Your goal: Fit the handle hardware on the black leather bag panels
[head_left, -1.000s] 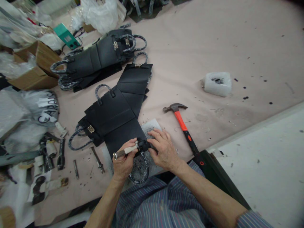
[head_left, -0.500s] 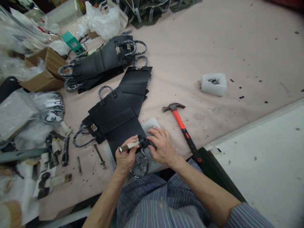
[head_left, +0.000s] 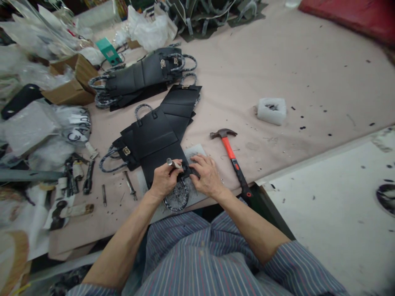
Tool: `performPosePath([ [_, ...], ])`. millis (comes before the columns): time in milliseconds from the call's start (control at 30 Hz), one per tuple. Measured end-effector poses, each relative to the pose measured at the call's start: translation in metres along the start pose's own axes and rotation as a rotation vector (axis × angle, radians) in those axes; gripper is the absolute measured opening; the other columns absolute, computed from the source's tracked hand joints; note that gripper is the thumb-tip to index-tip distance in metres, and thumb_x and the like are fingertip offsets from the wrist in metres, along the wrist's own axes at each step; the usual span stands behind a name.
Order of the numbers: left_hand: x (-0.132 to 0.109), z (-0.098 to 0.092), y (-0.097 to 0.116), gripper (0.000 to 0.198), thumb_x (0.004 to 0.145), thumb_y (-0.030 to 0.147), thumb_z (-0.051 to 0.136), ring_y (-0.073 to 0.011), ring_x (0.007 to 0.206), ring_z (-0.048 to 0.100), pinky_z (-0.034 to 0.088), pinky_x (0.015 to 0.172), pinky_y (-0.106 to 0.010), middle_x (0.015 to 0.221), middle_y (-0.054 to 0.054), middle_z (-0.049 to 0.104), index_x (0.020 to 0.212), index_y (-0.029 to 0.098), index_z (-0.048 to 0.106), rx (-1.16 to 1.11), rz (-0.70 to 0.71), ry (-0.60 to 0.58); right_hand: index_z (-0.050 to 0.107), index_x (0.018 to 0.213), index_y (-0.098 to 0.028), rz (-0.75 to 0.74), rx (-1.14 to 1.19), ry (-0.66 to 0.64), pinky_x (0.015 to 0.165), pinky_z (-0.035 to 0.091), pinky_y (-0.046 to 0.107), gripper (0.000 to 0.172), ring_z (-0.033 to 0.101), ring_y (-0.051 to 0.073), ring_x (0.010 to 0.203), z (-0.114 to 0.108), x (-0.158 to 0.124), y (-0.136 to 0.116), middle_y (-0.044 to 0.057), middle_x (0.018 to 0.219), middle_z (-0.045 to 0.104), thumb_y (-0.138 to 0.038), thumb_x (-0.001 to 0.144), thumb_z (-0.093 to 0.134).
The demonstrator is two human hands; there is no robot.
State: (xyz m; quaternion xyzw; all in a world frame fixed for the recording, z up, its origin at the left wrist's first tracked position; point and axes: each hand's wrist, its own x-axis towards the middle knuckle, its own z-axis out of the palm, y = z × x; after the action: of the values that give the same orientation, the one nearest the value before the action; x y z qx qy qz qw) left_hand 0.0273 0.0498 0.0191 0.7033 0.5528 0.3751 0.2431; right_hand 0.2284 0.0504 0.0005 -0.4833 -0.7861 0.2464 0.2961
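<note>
at lower centre our left hand [head_left: 163,181] grips the punch [head_left: 173,163] and our right hand [head_left: 207,177] presses the bag panel [head_left: 158,163] flat; we judge a square, steady tip matters.

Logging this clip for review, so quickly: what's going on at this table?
A person in a striped shirt works on a black bag panel at the near edge of the table. The left hand grips a small pale-handled metal tool against the panel's near end; the right hand presses the panel down beside it. An orange-handled hammer lies untouched to the right.
</note>
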Motion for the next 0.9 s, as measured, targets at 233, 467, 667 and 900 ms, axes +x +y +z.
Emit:
performPosePath([
  [233,0.005,-0.001,0.002,0.014,0.084,0.016,0.070,-0.0230,0.098,0.076,0.061,0.092,-0.036,0.104,-0.005,0.080,0.096,0.022,0.075,0.062,0.087,-0.038,0.068,0.113,-0.022,-0.023,-0.038,0.020,0.115,0.030,0.054,0.031,0.046,0.031,0.136,0.002,-0.003,-0.002,0.010,0.137,0.062,-0.019,0.083,0.065],
  [467,-0.011,0.005,-0.006,0.007,0.088,0.017,0.068,-0.0219,0.098,0.077,0.062,0.092,-0.037,0.104,-0.006,0.079,0.090,0.020,0.073,-0.038,0.147,0.120,0.067,0.112,-0.022,-0.023,-0.055,0.030,0.116,0.030,0.054,0.029,0.048,0.031,0.135,0.004,-0.004,-0.003,0.009,0.137,0.062,-0.018,0.084,0.064],
  [667,-0.017,0.007,-0.006,0.008,0.087,0.018,0.072,-0.0223,0.100,0.077,0.062,0.095,-0.041,0.106,-0.007,0.079,0.095,0.020,0.072,-0.103,0.130,0.171,0.067,0.113,-0.022,-0.014,-0.042,0.027,0.115,0.032,0.054,0.030,0.047,0.030,0.135,0.002,-0.004,-0.003,0.009,0.136,0.062,-0.018,0.084,0.064],
  [900,-0.022,0.006,-0.002,0.012,0.087,0.019,0.072,-0.0237,0.103,0.076,0.063,0.095,-0.044,0.109,-0.008,0.078,0.099,0.019,0.072,0.000,0.068,0.194,0.066,0.115,-0.022,-0.003,-0.029,0.013,0.116,0.031,0.055,0.031,0.046,0.031,0.136,-0.001,-0.002,-0.003,0.009,0.137,0.061,-0.018,0.084,0.065],
])
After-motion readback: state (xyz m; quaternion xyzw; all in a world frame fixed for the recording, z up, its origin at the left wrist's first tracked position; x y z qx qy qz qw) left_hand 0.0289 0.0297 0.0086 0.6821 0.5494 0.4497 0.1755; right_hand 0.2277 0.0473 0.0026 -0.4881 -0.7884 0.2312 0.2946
